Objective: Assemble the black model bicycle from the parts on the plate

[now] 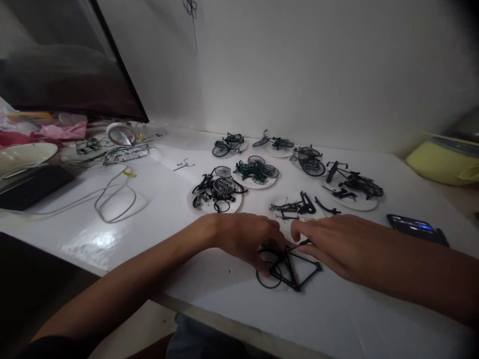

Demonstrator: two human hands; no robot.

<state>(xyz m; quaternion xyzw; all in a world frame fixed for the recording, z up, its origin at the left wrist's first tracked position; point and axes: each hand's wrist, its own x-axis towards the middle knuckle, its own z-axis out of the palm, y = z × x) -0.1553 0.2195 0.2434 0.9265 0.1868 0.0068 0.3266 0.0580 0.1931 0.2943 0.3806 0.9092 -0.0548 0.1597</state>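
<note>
A black model bicycle frame (294, 279) lies near the table's front edge, with a thin black ring (268, 286) at its left end. My left hand (250, 239) is curled over that end, closed on the frame, thumb low and fingers bent above; its grip partly hides the parts there. From the other side my right hand (329, 242) pinches a thin rod-like tool (300, 245), whose tip points left to the frame's upper part. Its exact contact point is too small to see. Just behind my hands, a paper plate (270, 199) bears loose black bicycle parts (299, 205).
Several model bicycles stand on plates towards the wall, among them a dark green one (228, 144). Another plate (192, 202) holds wheels and black parts. A phone (413, 228) lies to the right. Leftward are a white cable (116, 219), a tape roll (120, 133) and a monitor (75, 65).
</note>
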